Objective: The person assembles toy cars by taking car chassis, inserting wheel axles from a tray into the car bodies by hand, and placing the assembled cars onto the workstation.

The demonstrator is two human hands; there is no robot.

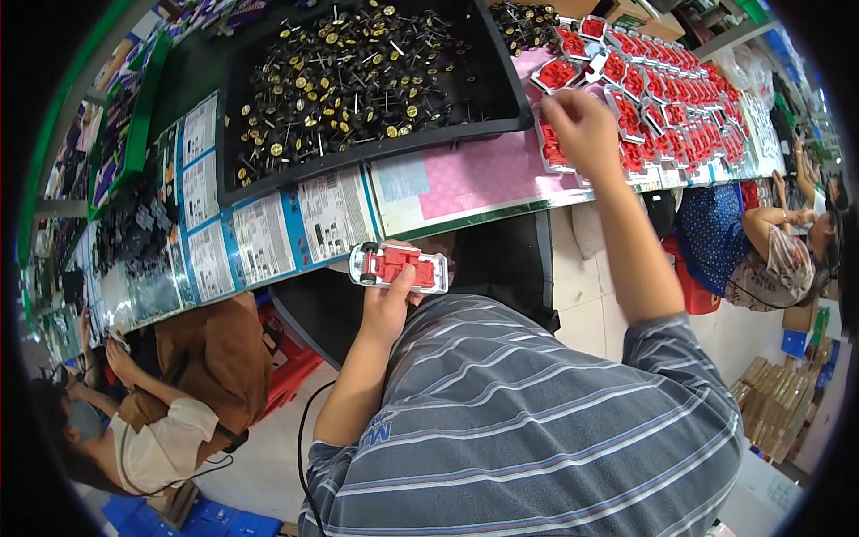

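Note:
My left hand (391,302) grips a toy car (404,268) above my lap. The car has a white body with a red underside facing up, and black wheels show at its left end. My right hand (583,128) reaches over the bench at the edge of a crowd of white and red toy car bodies (673,123). Its fingers are curled together, and I cannot make out what, if anything, is between them. To the left of it stands a large black tray (376,154) heaped with black wheels on metal axles (335,80).
Printed sheets (259,234) lie along the front of the bench, beside a pink sheet (483,183). More wheels (523,25) are piled behind the tray. A green-edged bin (130,125) stands at the left. Other people sit at the left (165,438) and right (778,242).

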